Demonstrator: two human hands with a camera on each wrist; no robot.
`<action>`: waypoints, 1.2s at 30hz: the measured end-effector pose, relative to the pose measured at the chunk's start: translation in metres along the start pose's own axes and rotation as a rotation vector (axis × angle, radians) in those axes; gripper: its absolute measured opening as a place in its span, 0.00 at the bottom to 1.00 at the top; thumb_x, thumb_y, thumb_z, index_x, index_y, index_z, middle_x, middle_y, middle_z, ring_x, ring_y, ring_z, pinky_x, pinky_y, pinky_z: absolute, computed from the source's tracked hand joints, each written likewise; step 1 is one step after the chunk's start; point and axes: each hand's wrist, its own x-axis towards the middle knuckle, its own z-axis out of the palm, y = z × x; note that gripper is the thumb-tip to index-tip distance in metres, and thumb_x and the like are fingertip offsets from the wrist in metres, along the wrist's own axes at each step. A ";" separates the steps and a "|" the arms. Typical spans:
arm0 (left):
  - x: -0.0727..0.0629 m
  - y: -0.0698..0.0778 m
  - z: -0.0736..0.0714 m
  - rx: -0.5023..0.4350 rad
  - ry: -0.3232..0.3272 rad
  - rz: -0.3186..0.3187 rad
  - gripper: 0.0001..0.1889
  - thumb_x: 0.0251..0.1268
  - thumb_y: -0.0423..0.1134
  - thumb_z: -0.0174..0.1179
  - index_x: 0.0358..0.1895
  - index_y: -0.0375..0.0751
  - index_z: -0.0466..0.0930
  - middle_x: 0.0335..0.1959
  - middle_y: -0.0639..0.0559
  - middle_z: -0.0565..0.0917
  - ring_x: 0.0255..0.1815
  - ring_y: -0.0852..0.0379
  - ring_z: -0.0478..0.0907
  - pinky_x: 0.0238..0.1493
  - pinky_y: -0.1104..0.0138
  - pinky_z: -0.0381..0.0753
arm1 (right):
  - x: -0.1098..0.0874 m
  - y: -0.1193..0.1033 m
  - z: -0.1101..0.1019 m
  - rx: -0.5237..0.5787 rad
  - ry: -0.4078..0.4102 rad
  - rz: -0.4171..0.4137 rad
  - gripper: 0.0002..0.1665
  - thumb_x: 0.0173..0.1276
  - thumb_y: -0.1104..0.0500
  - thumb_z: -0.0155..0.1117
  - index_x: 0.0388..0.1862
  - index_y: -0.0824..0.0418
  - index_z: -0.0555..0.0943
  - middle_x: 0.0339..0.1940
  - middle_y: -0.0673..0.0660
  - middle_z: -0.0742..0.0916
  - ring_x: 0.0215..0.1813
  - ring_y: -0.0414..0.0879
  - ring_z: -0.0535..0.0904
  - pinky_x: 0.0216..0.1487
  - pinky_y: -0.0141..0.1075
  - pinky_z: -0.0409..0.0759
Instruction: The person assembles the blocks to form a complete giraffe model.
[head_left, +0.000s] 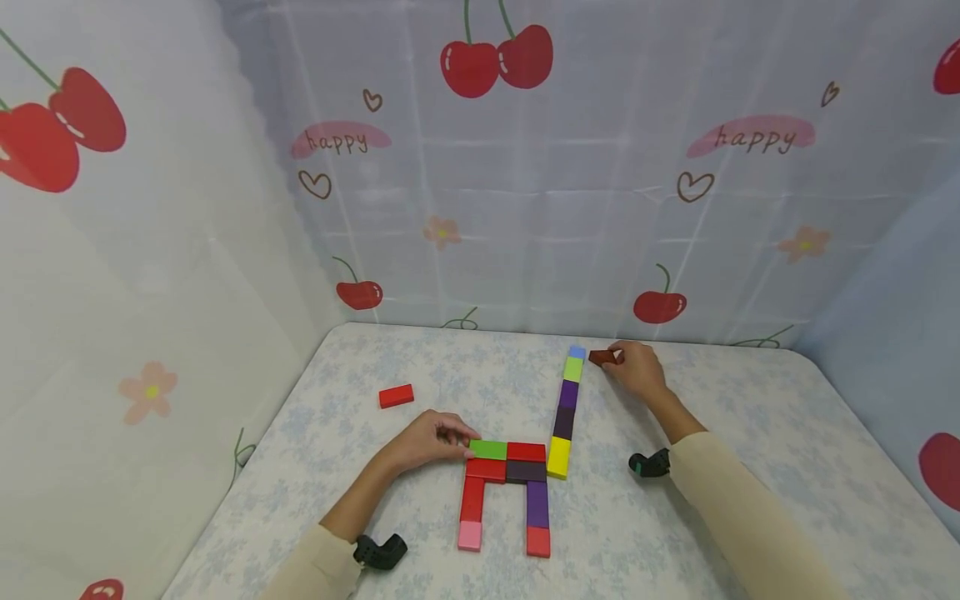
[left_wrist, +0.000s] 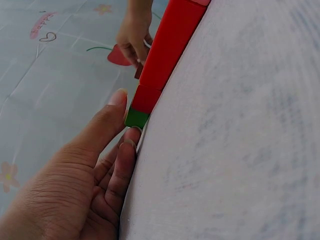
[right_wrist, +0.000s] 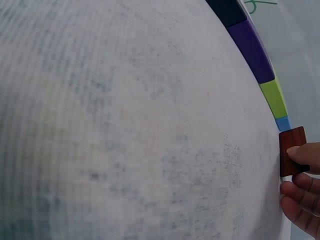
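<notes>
In the head view my left hand (head_left: 431, 437) pinches the left end of a green block (head_left: 489, 450). The left wrist view has the thumb on one side of that green block (left_wrist: 136, 118) and fingertips on the other. A red block (head_left: 527, 452) adjoins it, with a red and a dark block (head_left: 527, 472) in the row below. At the far side my right hand (head_left: 636, 369) holds a brown block (head_left: 602, 357) between thumb and fingers. In the right wrist view this brown block (right_wrist: 292, 151) has a wood grain and sits by the light blue block (right_wrist: 283, 123).
A slanting column runs from a yellow block (head_left: 558, 457) through dark, purple and lime blocks to light blue. Two legs end in a pink block (head_left: 470, 536) and a red one (head_left: 538, 542). One red block (head_left: 396, 396) lies apart at left. A curtain (head_left: 525, 208) hangs behind.
</notes>
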 end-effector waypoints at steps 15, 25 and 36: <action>0.000 0.001 0.000 -0.001 0.006 -0.018 0.12 0.60 0.39 0.74 0.48 0.50 0.91 0.37 0.53 0.86 0.34 0.58 0.78 0.35 0.70 0.77 | 0.004 -0.007 0.004 0.005 -0.030 0.048 0.24 0.66 0.60 0.72 0.58 0.71 0.81 0.41 0.68 0.86 0.41 0.59 0.80 0.44 0.51 0.80; -0.002 0.017 -0.001 -0.005 0.016 0.004 0.12 0.61 0.31 0.72 0.48 0.38 0.90 0.37 0.45 0.86 0.33 0.56 0.77 0.34 0.71 0.75 | 0.003 -0.004 0.004 0.015 -0.050 0.059 0.27 0.66 0.59 0.73 0.60 0.71 0.80 0.42 0.68 0.86 0.41 0.59 0.81 0.44 0.51 0.81; -0.007 0.034 -0.001 -0.032 0.017 -0.004 0.13 0.61 0.32 0.73 0.48 0.38 0.90 0.37 0.46 0.86 0.33 0.56 0.77 0.34 0.72 0.75 | 0.003 -0.002 0.004 0.027 -0.052 0.071 0.24 0.67 0.61 0.71 0.59 0.72 0.80 0.44 0.69 0.86 0.42 0.60 0.81 0.45 0.52 0.81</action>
